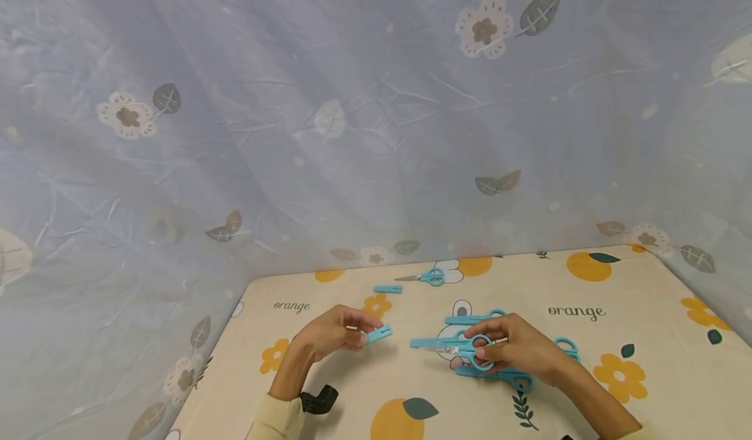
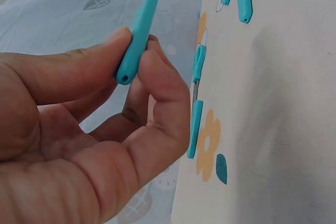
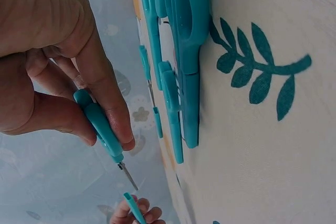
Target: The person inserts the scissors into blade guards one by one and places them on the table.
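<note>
My left hand (image 1: 335, 332) pinches a small turquoise blade cap (image 1: 378, 333) between thumb and fingers, above the table. In the left wrist view the cap (image 2: 137, 40) points upward, its small end hole facing the camera. Opposite it, my right hand (image 1: 523, 348) holds turquoise-handled scissors (image 1: 478, 355) by the finger loops. Their bare metal blades (image 3: 128, 176) point toward the left hand, apart from the cap. Below and around the right hand lie several capped scissors (image 1: 493, 373), partly hidden by it.
Farther back lies an uncapped pair of scissors (image 1: 431, 277), with a loose turquoise cap (image 1: 388, 290) just in front. A cream cloth (image 1: 482, 417) printed with oranges and flowers covers the table. A pale patterned curtain (image 1: 376, 133) rises behind. A black device (image 1: 319, 399) sits at the left wrist.
</note>
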Motion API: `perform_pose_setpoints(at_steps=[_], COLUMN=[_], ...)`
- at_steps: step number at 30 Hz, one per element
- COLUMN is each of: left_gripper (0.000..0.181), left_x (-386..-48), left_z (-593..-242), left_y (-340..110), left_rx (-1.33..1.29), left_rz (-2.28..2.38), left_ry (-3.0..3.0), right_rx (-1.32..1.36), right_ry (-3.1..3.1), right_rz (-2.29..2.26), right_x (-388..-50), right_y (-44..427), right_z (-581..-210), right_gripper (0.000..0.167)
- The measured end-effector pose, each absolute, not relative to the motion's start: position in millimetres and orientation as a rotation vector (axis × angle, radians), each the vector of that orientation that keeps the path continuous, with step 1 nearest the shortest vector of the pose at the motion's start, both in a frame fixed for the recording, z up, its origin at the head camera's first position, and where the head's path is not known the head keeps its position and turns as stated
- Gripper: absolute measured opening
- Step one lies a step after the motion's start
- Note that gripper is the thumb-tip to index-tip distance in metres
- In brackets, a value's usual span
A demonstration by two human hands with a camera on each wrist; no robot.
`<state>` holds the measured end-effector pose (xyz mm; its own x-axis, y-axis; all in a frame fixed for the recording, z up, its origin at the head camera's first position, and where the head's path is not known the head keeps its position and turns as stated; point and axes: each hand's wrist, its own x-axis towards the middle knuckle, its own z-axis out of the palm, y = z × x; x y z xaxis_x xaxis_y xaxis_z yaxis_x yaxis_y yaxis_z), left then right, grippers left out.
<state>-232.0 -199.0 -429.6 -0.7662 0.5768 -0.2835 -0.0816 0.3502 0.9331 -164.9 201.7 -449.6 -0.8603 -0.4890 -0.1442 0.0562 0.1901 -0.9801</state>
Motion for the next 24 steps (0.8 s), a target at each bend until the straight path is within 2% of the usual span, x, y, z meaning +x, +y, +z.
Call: perform_pose_setpoints(at_steps=[24], left_gripper=[0.033], left_x=[-223.5], left_z=[-430.7], left_y=[-182.3], left_rx=[0.396], left_rz=[1.423], left_ry=[1.978], right_rx=[-0.381], right_ry=[2.04], right_rz=[-1.698], right_x=[-166.7], right_y=[204.6], right_z=[-451.6], right_gripper=[0.043])
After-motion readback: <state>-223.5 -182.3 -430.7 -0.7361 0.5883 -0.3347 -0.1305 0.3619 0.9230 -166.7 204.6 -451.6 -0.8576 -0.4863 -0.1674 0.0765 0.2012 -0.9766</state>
